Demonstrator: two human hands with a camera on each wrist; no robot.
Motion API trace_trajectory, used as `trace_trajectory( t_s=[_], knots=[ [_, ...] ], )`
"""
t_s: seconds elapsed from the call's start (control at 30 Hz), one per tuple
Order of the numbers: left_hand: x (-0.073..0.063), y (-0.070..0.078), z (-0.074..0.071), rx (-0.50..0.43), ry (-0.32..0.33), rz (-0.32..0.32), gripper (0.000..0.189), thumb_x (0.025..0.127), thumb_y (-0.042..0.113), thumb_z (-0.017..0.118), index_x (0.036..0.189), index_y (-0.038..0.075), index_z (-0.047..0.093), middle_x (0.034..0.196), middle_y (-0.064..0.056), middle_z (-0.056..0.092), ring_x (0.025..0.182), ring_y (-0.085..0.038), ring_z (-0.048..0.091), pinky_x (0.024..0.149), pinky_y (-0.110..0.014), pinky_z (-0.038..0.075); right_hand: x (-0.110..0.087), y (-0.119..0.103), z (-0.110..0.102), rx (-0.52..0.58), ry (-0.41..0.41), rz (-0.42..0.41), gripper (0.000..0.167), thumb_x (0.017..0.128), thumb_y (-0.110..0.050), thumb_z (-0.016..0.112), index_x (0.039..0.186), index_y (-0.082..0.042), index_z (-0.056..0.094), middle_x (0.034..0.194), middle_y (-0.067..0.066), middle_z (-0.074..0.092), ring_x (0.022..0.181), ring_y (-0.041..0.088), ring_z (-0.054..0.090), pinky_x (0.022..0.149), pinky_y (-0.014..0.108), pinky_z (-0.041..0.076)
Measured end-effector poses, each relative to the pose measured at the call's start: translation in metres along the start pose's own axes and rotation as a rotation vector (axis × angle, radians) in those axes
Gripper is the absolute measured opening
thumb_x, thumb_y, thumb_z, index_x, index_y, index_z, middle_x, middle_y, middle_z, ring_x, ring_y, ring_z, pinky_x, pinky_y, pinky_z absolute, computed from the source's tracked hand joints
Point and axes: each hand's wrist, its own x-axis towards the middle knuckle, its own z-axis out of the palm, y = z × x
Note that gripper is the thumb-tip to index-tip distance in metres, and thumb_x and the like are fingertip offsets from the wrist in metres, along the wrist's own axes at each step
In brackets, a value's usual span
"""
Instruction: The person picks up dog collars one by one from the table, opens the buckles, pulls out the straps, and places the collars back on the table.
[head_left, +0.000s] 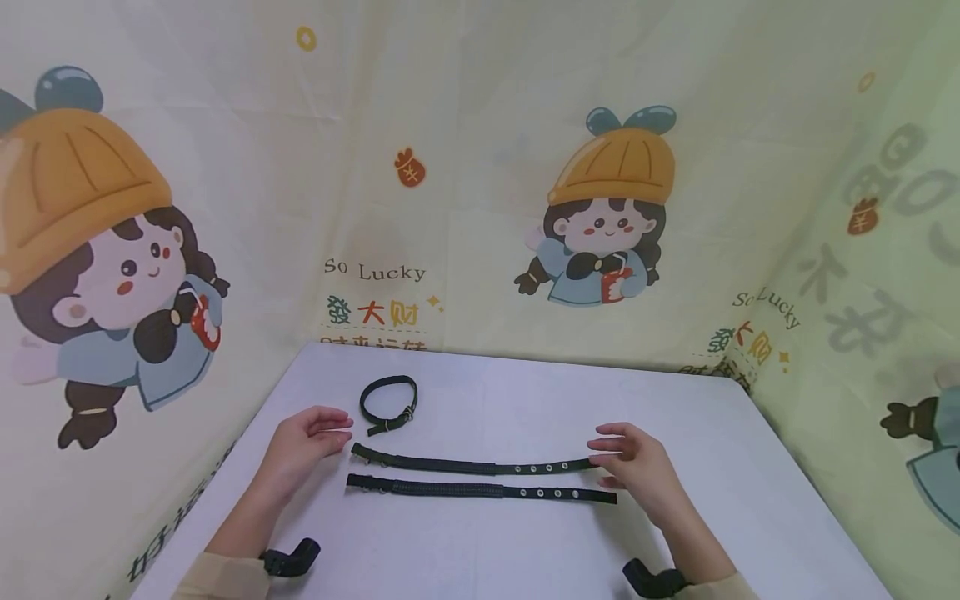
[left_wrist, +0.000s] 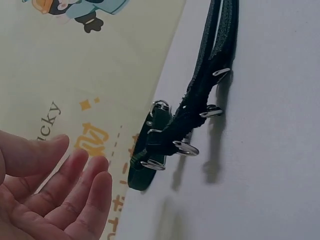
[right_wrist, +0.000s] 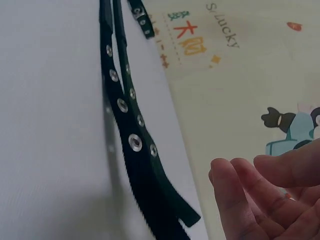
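Two black pet collars with metal eyelets lie stretched out side by side, an upper collar (head_left: 450,466) and a lower collar (head_left: 450,489). Behind their left ends, a third collar (head_left: 390,423) is buckled into a loop. My left hand (head_left: 300,442) hovers left of the collars, fingers loosely bent and holding nothing. In the left wrist view, metal rings (left_wrist: 186,148) show at the buckle ends. My right hand (head_left: 637,462) is by the eyelet ends, covering the upper collar's tip in the head view. The right wrist view shows these fingers (right_wrist: 227,190) apart from the straps.
The collars lie on a white table (head_left: 480,550). A cream curtain (head_left: 480,233) printed with cartoon figures and lettering hangs behind the table and along its sides. A black wrist camera (head_left: 292,558) sits at the left cuff, another camera (head_left: 652,579) at the right.
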Motion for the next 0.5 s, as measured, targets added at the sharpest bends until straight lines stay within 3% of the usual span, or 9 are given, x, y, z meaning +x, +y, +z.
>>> trace_trajectory(
  t_s=[0.23, 0.5],
  knots=[
    [0.007, 0.009, 0.006, 0.08, -0.001, 0.034, 0.04, 0.1, 0.006, 0.074, 0.139, 0.003, 0.065, 0.139, -0.023, 0.07, 0.118, -0.029, 0.074, 0.089, -0.028, 0.064, 0.004, -0.015, 0.019, 0.012, -0.021, -0.072, 0.043, 0.098, 0.0, 0.073, 0.14, -0.008, 0.063, 0.135, 0.025, 0.071, 0.114, 0.038, 0.075, 0.077, 0.039, 0.067],
    [0.014, 0.018, 0.013, 0.181, 0.006, 0.047, 0.046, 0.101, 0.011, 0.075, 0.145, 0.007, 0.061, 0.143, -0.018, 0.067, 0.133, -0.038, 0.065, 0.103, -0.046, 0.061, 0.013, -0.032, 0.05, -0.003, -0.048, -0.153, 0.041, 0.098, -0.003, 0.075, 0.137, -0.014, 0.066, 0.132, 0.021, 0.073, 0.111, 0.034, 0.075, 0.079, 0.04, 0.067]
  ],
)
